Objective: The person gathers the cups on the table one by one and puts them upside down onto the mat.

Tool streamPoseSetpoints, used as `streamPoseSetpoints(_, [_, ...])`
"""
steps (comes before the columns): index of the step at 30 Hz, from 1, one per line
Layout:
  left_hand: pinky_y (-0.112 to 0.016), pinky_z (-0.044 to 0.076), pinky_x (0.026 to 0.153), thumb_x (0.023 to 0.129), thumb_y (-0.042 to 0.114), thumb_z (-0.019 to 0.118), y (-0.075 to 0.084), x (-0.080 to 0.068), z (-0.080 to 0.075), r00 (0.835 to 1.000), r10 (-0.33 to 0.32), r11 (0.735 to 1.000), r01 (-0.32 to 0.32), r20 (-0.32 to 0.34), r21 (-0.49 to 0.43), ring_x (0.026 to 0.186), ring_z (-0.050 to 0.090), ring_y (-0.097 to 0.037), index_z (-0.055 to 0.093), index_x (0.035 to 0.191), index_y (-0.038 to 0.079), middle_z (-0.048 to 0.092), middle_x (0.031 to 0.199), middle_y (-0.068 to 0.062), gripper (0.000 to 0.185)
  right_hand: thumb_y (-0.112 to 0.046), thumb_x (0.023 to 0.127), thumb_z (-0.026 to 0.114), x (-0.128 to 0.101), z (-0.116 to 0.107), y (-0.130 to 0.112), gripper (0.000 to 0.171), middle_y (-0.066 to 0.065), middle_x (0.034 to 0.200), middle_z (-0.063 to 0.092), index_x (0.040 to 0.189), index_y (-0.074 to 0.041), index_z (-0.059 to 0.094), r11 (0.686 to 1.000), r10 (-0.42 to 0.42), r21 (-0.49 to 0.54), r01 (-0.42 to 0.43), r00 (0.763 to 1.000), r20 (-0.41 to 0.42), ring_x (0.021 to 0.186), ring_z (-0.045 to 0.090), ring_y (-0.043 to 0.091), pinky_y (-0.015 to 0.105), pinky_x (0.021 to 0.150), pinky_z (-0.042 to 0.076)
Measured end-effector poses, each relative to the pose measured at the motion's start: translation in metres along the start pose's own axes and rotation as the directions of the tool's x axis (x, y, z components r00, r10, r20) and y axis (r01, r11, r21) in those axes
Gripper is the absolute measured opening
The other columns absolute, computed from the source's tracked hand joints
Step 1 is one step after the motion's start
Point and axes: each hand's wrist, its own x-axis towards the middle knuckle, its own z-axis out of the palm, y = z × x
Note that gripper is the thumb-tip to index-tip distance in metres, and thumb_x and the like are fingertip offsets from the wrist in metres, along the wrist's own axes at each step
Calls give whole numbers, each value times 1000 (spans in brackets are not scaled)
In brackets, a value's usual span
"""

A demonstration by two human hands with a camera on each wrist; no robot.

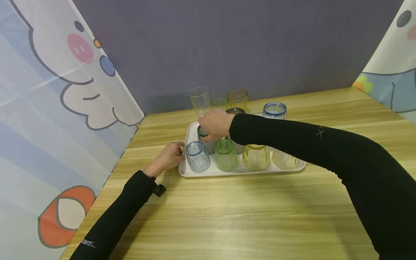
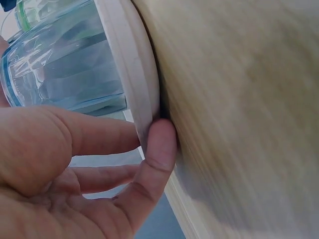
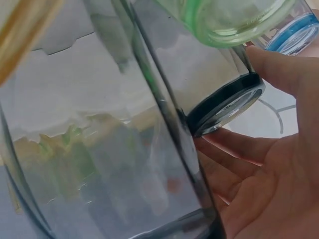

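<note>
On a white tray [image 1: 234,174] stand several upside-down glasses in the head view. My left hand [image 1: 170,155] is at the tray's left end, its thumb and a finger pinching the rim [image 2: 134,64] in the left wrist view. Beside it stands a light blue glass [image 1: 198,160]. My right hand [image 1: 216,124] reaches over the tray's left part and grips a dark grey glass [image 3: 224,105], thumb on one side of its base and fingers on the other. A green glass [image 1: 226,159] is right in front of that hand. The grey glass is partly hidden by the hand.
Along the tray's front stand a yellow glass [image 1: 256,160] and a pale one [image 1: 283,160]. A blue-rimmed glass [image 1: 274,111] is at the back right. Behind are a tall clear glass [image 1: 199,98] and an amber one [image 1: 237,98], near a grey panel [image 1: 227,47].
</note>
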Motion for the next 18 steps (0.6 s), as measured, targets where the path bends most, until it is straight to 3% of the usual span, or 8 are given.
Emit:
streamPoseSetpoints(12, [-26, 47, 62, 93, -1, 59, 0, -1, 0, 1000, -28, 1000, 28, 10, -10, 72, 59, -21, 50, 140, -15, 68, 102, -29, 49, -55, 99, 57, 2, 1, 0, 64, 15, 128, 67, 141, -7, 54, 1000, 3, 4, -3, 1000, 2, 112, 69, 30, 44, 95, 58])
streamPoseSetpoints(18, [-25, 47, 63, 93, -1, 60, 1, 0, 1, 999, -41, 999, 41, 7, -13, 73, 58, -21, 51, 140, -14, 68, 102, -27, 50, -55, 99, 58, 3, 3, 2, 68, 15, 132, 67, 146, -6, 52, 1000, 2, 10, -2, 1000, -2, 113, 69, 30, 44, 97, 58])
